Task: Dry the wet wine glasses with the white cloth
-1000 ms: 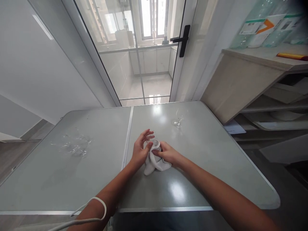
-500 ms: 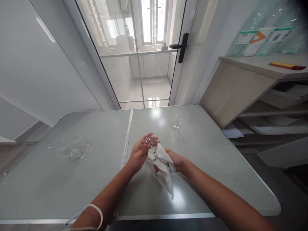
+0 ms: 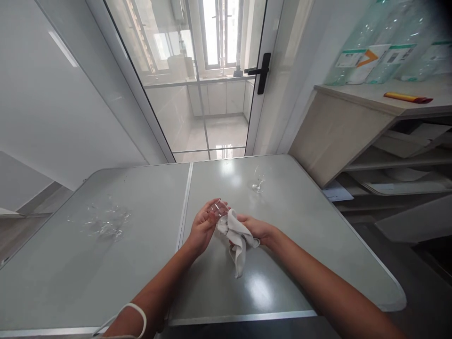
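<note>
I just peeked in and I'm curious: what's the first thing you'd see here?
First come two bare hands in the middle of the grey table. The left hand holds a small clear glass, and the right hand holds a white cloth up against it. Next, a huddle of clear glasses glints on the table's left half, and one lone glass sits farther back on the right.

Left hand (image 3: pixel 202 227) grips a small glass (image 3: pixel 217 209); right hand (image 3: pixel 257 229) presses a white cloth (image 3: pixel 236 235) against it
</note>
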The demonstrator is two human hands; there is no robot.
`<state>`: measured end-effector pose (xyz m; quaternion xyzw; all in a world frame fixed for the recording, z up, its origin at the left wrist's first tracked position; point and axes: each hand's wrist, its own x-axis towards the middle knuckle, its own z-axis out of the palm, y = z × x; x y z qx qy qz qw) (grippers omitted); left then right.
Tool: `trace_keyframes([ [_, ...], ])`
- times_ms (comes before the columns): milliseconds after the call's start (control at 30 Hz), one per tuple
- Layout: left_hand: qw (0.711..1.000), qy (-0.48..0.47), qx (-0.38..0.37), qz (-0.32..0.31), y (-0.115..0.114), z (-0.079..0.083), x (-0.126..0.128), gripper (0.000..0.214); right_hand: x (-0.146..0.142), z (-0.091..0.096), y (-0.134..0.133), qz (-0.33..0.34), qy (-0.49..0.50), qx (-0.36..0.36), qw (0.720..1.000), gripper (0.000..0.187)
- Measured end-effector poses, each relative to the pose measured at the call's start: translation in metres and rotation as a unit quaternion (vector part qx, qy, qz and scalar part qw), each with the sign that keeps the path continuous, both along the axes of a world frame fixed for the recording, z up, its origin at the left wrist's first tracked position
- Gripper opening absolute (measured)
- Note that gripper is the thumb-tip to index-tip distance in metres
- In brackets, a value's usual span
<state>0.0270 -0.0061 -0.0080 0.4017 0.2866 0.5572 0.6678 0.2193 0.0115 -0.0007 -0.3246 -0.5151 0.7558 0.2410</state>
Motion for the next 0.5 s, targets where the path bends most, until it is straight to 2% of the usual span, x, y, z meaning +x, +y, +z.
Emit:
trace_keyframes([
  [67, 0.999, 0.026, 0.035, 0.019, -0.002, 0.0, 0.002, 0.055, 0.001, 0.002, 0.002, 0.024, -0.074, 0.151, 0.986, 0.028],
  [100, 0.997, 0.046, 0.059, 0.032, -0.003, 0.0, 0.003, 0.054, 0.0, 0.003, 0.002, 0.0, -0.125, 0.244, 0.962, 0.021],
  [167, 0.988, 0.087, 0.113, 0.058, -0.005, 0.002, 0.005, 0.053, -0.005, 0.002, 0.001, -0.067, -0.232, 0.406, 0.882, 0.01],
  [200, 0.982, 0.104, 0.137, 0.074, -0.006, 0.003, 0.005, 0.054, -0.008, 0.0, 0.0, -0.096, -0.264, 0.458, 0.843, 0.009],
  [233, 0.976, 0.118, 0.159, 0.088, -0.007, 0.004, 0.005, 0.054, -0.01, -0.002, 0.0, -0.113, -0.27, 0.485, 0.824, 0.011],
  [267, 0.97, 0.128, 0.178, 0.102, -0.009, 0.006, 0.005, 0.055, -0.012, -0.004, 0.0, -0.122, -0.248, 0.486, 0.829, 0.014],
  [300, 0.965, 0.135, 0.194, 0.115, -0.009, 0.008, 0.005, 0.055, -0.012, -0.005, 0.0, -0.137, -0.205, 0.462, 0.852, 0.017],
  [367, 0.954, 0.145, 0.224, 0.139, -0.01, 0.011, 0.004, 0.056, -0.011, -0.008, 0.003, -0.238, -0.104, 0.358, 0.897, 0.026],
  [400, 0.948, 0.148, 0.238, 0.151, -0.01, 0.013, 0.003, 0.056, -0.01, -0.009, 0.006, -0.313, -0.063, 0.296, 0.9, 0.03],
  [433, 0.942, 0.149, 0.251, 0.165, -0.01, 0.014, 0.003, 0.055, -0.009, -0.008, 0.008, -0.386, -0.031, 0.236, 0.891, 0.033],
  [467, 0.937, 0.148, 0.262, 0.179, -0.011, 0.015, 0.002, 0.055, -0.008, -0.008, 0.01, -0.435, -0.005, 0.183, 0.882, 0.036],
  [500, 0.932, 0.147, 0.27, 0.19, -0.011, 0.015, 0.002, 0.054, -0.008, -0.007, 0.012, -0.446, 0.022, 0.134, 0.885, 0.039],
])
